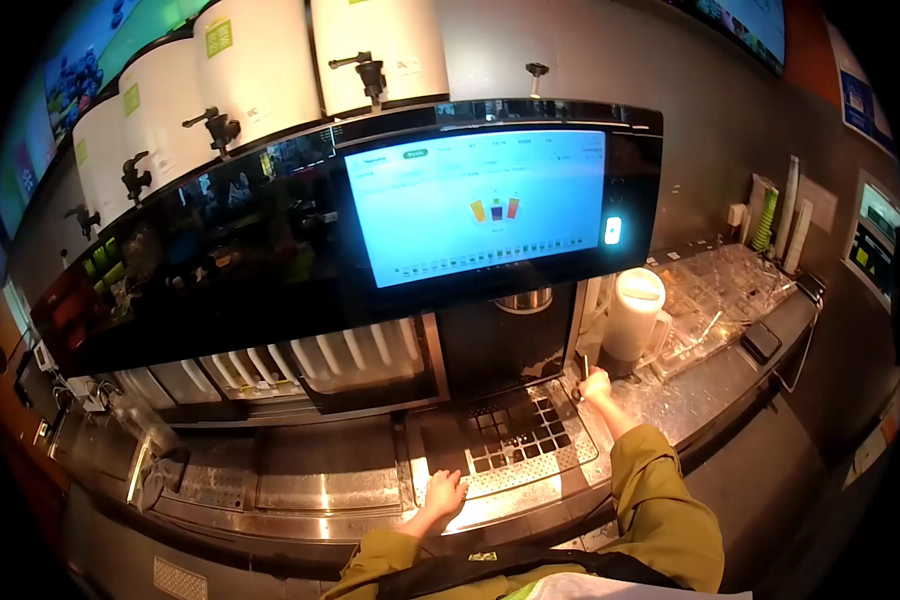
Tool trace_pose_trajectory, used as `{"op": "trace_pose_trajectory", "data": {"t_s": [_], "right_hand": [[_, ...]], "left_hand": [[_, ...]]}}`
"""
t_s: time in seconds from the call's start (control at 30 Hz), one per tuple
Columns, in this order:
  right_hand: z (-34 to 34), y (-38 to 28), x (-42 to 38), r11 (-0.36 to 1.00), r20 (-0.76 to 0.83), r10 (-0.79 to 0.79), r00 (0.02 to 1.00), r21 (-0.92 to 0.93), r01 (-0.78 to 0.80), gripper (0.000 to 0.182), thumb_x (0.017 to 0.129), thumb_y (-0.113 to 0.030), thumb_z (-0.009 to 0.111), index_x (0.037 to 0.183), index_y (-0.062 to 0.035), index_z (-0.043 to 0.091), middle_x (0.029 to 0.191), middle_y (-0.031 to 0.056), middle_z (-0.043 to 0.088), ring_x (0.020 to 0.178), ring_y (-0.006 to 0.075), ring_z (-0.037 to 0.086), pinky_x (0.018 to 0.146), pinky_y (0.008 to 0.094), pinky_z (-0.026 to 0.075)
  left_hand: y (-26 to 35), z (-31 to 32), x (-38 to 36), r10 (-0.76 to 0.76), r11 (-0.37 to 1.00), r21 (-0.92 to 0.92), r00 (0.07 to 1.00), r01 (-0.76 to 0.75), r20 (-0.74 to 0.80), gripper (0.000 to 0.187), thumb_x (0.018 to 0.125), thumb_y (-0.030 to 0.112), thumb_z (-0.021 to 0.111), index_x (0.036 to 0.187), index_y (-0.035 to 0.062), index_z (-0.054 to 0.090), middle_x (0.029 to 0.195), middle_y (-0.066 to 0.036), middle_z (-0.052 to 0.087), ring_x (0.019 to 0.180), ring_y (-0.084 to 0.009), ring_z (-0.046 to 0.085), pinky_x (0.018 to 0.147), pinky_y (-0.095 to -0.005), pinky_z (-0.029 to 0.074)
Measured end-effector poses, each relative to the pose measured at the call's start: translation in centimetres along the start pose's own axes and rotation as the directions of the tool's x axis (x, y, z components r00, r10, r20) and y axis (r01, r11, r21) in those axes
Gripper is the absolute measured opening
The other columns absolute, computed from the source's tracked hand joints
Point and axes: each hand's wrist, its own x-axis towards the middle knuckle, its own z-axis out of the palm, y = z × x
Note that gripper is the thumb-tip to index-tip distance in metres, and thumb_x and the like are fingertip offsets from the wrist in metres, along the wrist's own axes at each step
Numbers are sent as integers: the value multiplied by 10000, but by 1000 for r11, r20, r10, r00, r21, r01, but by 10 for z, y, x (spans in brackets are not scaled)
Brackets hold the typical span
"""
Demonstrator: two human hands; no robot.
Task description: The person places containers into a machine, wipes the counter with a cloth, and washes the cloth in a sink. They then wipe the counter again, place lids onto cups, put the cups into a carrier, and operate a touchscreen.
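My left hand (pixel 445 492) rests at the front left edge of the perforated metal drip tray (pixel 490 481), its fingers slightly apart and nothing visible in them. At the tray's right side, my right hand (pixel 595 384) is closed around a small, thin upright item that is too small to name. Just behind that hand stands a white lidded pitcher (pixel 630 325) with a handle on its right. A black grid (pixel 515 430) lies in the tray, below the dispenser's round metal outlet (pixel 525 300).
Above the tray is a lit touchscreen (pixel 480 205). Large white containers with black taps (pixel 260 70) line the top left. White handles (pixel 345 350) fill the bay below. Right of the pitcher are a clear-covered tray (pixel 720 290), a dark phone-like device (pixel 761 342) and stacked cups or lids (pixel 765 218).
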Motion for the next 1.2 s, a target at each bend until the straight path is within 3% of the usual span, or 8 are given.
{"op": "trace_pose_trajectory", "data": {"t_s": [0.17,0.23,0.3,0.4,0.47,0.57,0.87,1.2], "right_hand": [[-20,2,19,949,216,51,975,-315,20,441,686,-354,698,919,11,616,951,167,628,889,288,611,788,374,481],[-74,-46,16,928,625,185,758,-365,74,454,743,-364,664,876,64,595,808,155,647,695,233,651,614,345,511],[-195,-158,-78,972,715,-134,686,-40,232,394,788,-319,622,868,67,604,747,130,646,575,194,639,543,301,526],[-329,-288,-171,628,482,-738,472,235,742,317,784,-290,616,817,25,610,644,123,617,527,162,620,477,276,526],[-371,-371,-187,441,-79,-879,470,239,865,331,796,-307,590,706,9,553,523,71,542,407,122,551,330,209,413],[-393,-508,-101,259,-442,-895,63,-400,879,429,761,-371,614,1018,-31,571,882,137,587,691,152,578,608,282,474],[-309,-636,-14,445,-138,-882,450,-556,702,632,736,-407,635,1210,-33,451,1087,186,523,882,223,550,744,338,457],[-305,-636,2,473,-122,-872,475,-459,752,651,736,-410,637,1219,-24,435,1099,189,521,911,239,541,766,348,449]], "left_hand": [[-8,-10,-42,62,997,48,997,-61,-36,433,816,275,526,1175,37,491,1241,-224,421,1137,-377,402,944,-438,324],[-11,-16,-47,128,988,92,991,-123,-44,436,817,287,536,1173,39,491,1234,-232,425,1133,-370,414,932,-445,333],[-12,-13,-46,100,994,53,991,-96,-83,448,821,321,533,1169,41,489,1219,-229,442,1126,-370,426,926,-458,337],[-8,-19,-45,94,989,118,995,-90,-29,486,829,357,508,1199,46,454,1233,-222,431,1158,-362,398,956,-456,316],[-11,-18,-46,96,988,124,995,-93,-16,506,832,365,500,1213,39,435,1252,-215,415,1179,-349,380,968,-457,299],[-10,-19,-46,74,986,148,997,-72,-6,516,834,378,489,1220,40,429,1253,-208,421,1193,-333,369,992,-443,274],[-24,-12,-52,77,979,183,994,-90,80,597,848,443,435,1295,56,355,1332,-189,329,1262,-303,261,1052,-412,176],[-17,-24,-50,22,992,122,999,-28,48,563,853,402,449,1289,57,360,1321,-192,340,1254,-319,273,1040,-413,206]]}}
